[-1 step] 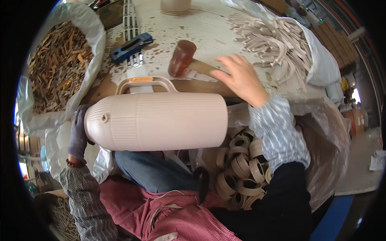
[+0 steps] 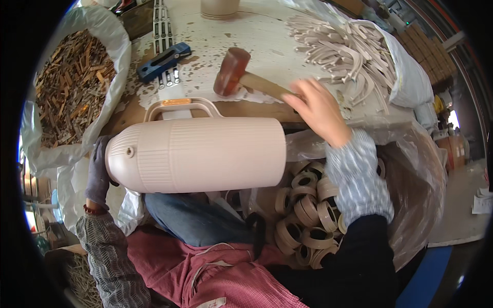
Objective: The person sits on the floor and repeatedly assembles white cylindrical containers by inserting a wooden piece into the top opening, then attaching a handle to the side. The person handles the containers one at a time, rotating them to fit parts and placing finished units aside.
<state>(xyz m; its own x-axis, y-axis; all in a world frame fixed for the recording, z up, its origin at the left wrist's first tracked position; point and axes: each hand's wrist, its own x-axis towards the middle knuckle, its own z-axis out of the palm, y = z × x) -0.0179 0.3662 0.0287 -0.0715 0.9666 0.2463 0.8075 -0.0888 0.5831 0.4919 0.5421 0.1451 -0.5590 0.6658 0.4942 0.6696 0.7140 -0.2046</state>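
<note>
A pale pink insulated jug body (image 2: 221,154) lies on its side across my lap, its handle (image 2: 187,104) pointing toward the bench. My left hand (image 2: 99,167), in a grey glove, holds the narrow, rounded end; most of its fingers are hidden behind the jug. Beyond the jug, a mallet (image 2: 233,72) with a reddish-brown head rests on the bench, its wooden handle running to the right. My bare right hand (image 2: 321,113) hovers at that handle's end, thumb and fingers apart and somewhat blurred, and does not appear to grip it.
Left stands a bag (image 2: 115,56) of small brown pieces. Pale curved strips (image 2: 354,56) spill from a bag at far right. Below my right arm, a plastic-lined container holds several pale rings (image 2: 308,208). A blue tool (image 2: 164,61) lies across metal strips (image 2: 163,20) on the bench.
My right hand has shifted right and slightly nearer, toward the end of the mallet's handle. The jug and bench items sit slightly farther left in the view. My left hand keeps its hold.
</note>
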